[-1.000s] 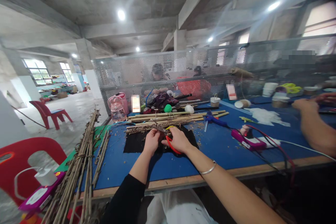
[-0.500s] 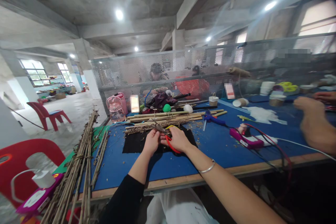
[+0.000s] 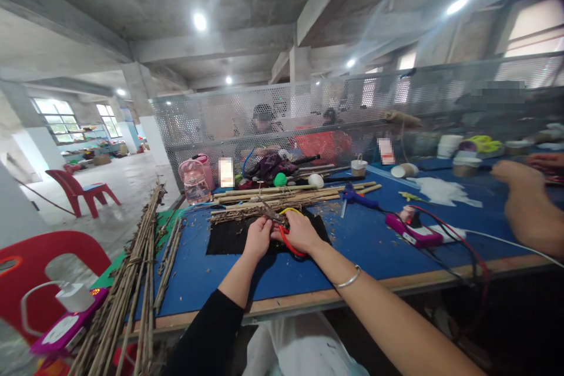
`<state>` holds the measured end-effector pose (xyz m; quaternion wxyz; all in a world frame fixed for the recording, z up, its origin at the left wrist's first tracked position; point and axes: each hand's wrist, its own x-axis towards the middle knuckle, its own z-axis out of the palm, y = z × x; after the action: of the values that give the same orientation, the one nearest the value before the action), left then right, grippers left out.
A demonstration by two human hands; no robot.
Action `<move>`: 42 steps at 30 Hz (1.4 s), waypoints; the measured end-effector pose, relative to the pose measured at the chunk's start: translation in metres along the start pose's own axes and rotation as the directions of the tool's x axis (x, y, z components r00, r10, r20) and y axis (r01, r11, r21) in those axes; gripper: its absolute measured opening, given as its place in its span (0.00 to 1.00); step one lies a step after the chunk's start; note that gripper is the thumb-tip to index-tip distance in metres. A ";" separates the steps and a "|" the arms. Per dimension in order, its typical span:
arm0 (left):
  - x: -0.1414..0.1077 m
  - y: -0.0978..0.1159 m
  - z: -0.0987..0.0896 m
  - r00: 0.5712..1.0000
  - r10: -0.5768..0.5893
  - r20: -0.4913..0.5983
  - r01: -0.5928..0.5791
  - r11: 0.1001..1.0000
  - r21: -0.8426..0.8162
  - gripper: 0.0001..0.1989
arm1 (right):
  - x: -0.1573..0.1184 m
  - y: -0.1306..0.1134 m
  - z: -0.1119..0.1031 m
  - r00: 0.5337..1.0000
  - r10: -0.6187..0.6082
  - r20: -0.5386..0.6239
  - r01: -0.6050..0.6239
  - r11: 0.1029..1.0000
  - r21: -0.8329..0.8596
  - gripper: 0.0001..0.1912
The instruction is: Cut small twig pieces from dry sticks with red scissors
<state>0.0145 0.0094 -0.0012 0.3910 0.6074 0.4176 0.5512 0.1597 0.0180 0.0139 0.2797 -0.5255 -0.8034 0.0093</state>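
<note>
My right hand [image 3: 297,231] is closed around scissors [image 3: 288,242] with red-orange handles, their blades pointing up and to the left. Just left of it, my left hand [image 3: 258,237] is pinched near the blades; what lies between its fingertips is too small to make out. Both hands are above a black cloth [image 3: 224,238] on the blue table [image 3: 207,282]. Behind them lie thin brown twigs [image 3: 224,217] and longer pale sticks [image 3: 238,192] running across the table.
A twig bundle [image 3: 132,270] overhangs the left edge. Rightward are a blue glue gun [image 3: 362,200], a purple power strip [image 3: 414,232] with cables, and another person's arm [image 3: 529,211]. A mesh screen [image 3: 198,123] stands behind. Red chairs [image 3: 53,252] stand left.
Both hands have stayed in nearly the same place, with the scissors still in my right hand. The view has shifted very slightly.
</note>
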 end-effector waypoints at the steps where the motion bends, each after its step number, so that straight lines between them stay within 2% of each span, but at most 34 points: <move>1: 0.000 0.000 0.001 1.000 0.009 -0.005 -0.009 1.000 0.012 0.11 | 0.000 0.000 0.000 1.000 0.003 0.014 -0.004 1.000 0.030 0.25; 4: -0.001 0.003 0.002 0.999 0.035 -0.017 -0.034 0.998 0.044 0.12 | -0.001 0.000 0.001 0.998 0.029 0.061 -0.035 0.995 0.090 0.24; 8: -0.001 0.005 0.001 0.996 0.058 -0.064 -0.050 0.992 0.116 0.12 | -0.001 -0.004 0.000 0.992 0.079 0.100 -0.084 0.995 0.050 0.24; 12: -0.001 0.005 0.000 0.997 0.040 -0.066 -0.035 0.997 0.075 0.11 | 0.000 -0.006 0.000 0.985 0.111 0.130 -0.118 0.992 0.045 0.23; 18: -0.001 0.000 0.003 0.999 -0.006 -0.047 0.007 1.000 0.021 0.12 | 0.001 -0.005 0.001 0.999 0.054 0.000 -0.054 0.998 -0.011 0.26; 21: -0.001 -0.003 0.004 1.000 -0.001 -0.026 0.002 1.000 0.015 0.13 | 0.001 -0.003 0.000 1.000 0.010 -0.026 -0.011 0.999 -0.040 0.27; 30: -0.002 0.002 0.003 1.000 0.028 -0.008 -0.028 0.999 -0.020 0.11 | 0.001 -0.003 -0.002 1.000 -0.003 0.023 0.003 1.000 -0.023 0.26; 35: -0.002 0.003 0.002 0.997 0.077 -0.005 -0.077 0.997 0.023 0.11 | -0.001 -0.002 0.001 0.995 0.048 0.090 -0.054 0.996 0.065 0.25; 42: -0.001 0.004 0.001 0.998 0.052 -0.018 -0.052 0.998 -0.018 0.10 | -0.002 -0.006 -0.005 0.987 0.096 0.126 -0.098 0.995 0.009 0.26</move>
<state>0.0161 0.0069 0.0018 0.3783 0.6097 0.4001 0.5702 0.1572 0.0125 0.0189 0.2317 -0.5602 -0.7928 0.0621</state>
